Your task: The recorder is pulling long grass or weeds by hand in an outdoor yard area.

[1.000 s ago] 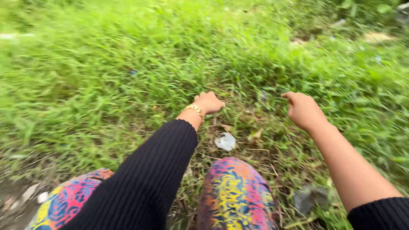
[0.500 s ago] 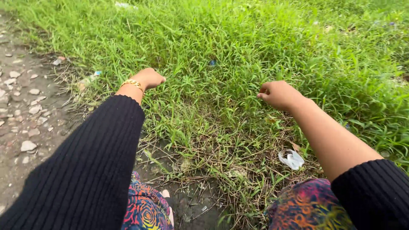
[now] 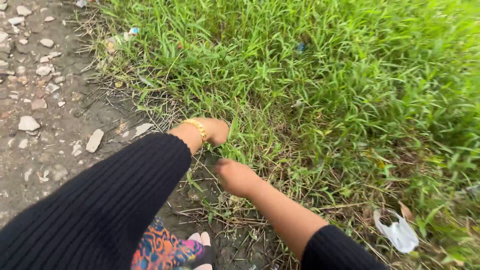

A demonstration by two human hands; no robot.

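At the grass edge (image 3: 235,115), both hands closed on low blades, left hand (image 3: 212,131) and right hand (image 3: 235,177); gripping near the roots would have pulled cleanest.

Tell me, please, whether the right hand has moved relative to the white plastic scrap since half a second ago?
Yes. The right hand now lies far left of the white plastic scrap, close beside the left hand; earlier it was above the scrap.
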